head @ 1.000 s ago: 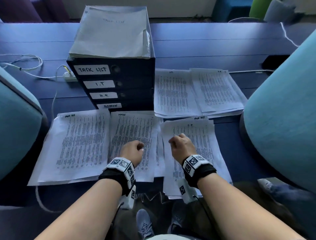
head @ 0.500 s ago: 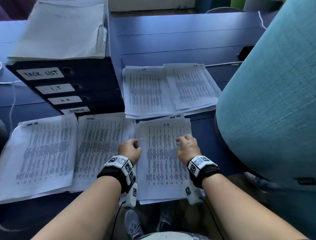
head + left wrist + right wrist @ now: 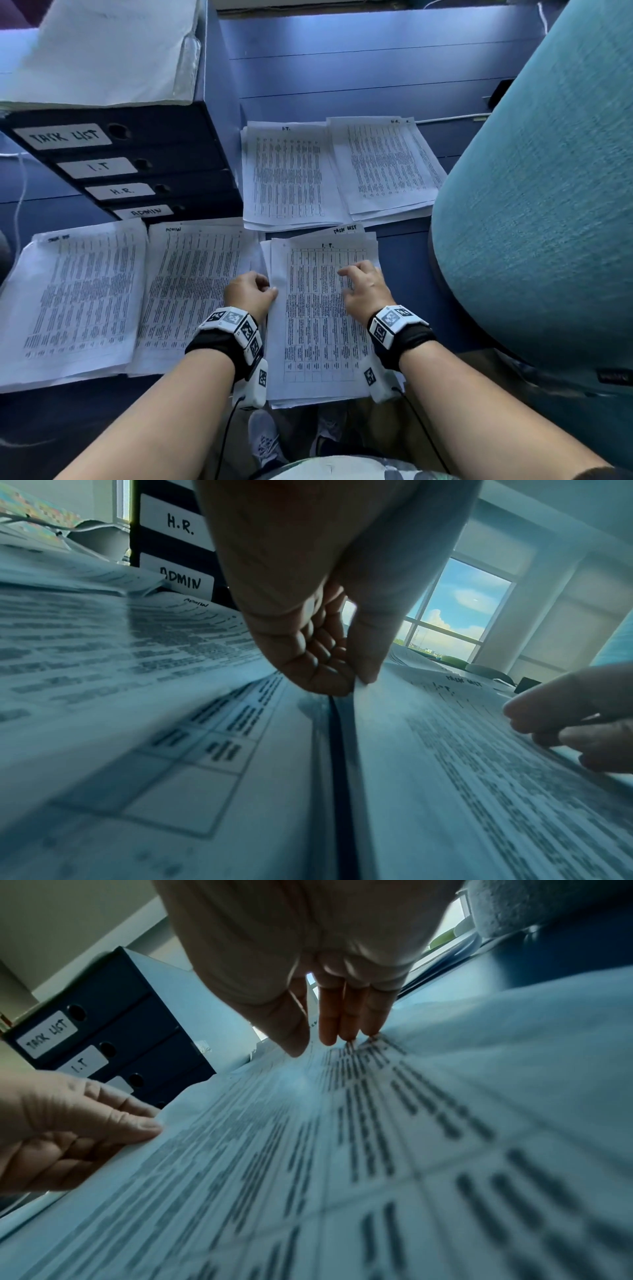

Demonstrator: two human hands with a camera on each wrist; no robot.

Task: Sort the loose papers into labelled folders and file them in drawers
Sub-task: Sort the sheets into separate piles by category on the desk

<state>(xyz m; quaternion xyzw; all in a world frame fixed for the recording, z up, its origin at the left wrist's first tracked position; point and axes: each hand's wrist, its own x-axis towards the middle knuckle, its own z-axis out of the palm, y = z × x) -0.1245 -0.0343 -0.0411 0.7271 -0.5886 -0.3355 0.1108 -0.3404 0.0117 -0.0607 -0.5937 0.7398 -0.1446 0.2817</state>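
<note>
While the I.T. sheet (image 3: 322,308) lies at lower centre of the frame, long axis running up the frame, the left hand (image 3: 248,294) pinches its left edge and the right hand (image 3: 364,291) presses straight fingers (image 3: 346,1015) on its right part, so both are equally near

White papers (image 3: 318,308) w/ black printed table rows under both grips. Counter (image 3: 342,75) dark blue. Drawer box (image 3: 191,150) beyond left grip: navy-black, white labels w/ black handwriting. Chair (image 3: 548,205) right of right grip: teal woven fabric. Wristbands (image 3: 229,329) black, w/ white-black square-pattern markers.
</note>
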